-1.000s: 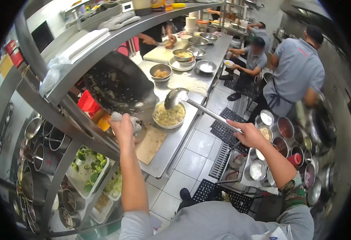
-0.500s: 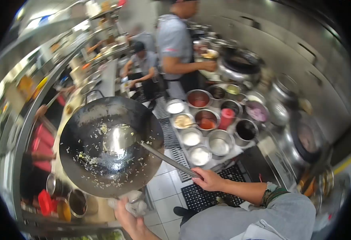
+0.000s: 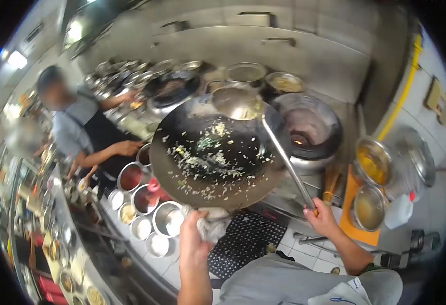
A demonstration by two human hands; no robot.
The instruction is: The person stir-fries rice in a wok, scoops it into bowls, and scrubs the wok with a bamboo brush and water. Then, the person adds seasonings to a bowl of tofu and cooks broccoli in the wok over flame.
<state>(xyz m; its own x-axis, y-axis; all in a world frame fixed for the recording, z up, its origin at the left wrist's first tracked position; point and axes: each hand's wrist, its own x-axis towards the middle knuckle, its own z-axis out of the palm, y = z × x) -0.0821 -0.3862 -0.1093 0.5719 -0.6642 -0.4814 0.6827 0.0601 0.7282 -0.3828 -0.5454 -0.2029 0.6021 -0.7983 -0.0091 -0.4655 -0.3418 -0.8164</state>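
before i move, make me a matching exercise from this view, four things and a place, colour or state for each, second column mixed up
1. left hand
2. right hand
3. wok
4. yellow pipe

A. dark, pale bits inside
B. on the ladle's handle
C. along the tiled wall
D. on the cloth at the wok's rim

1-D, 2-B, 3-A, 4-C

Black wok (image 3: 218, 157) at centre, speckled white; black mat (image 3: 247, 243) with white dots below; orange board (image 3: 356, 206) at right.
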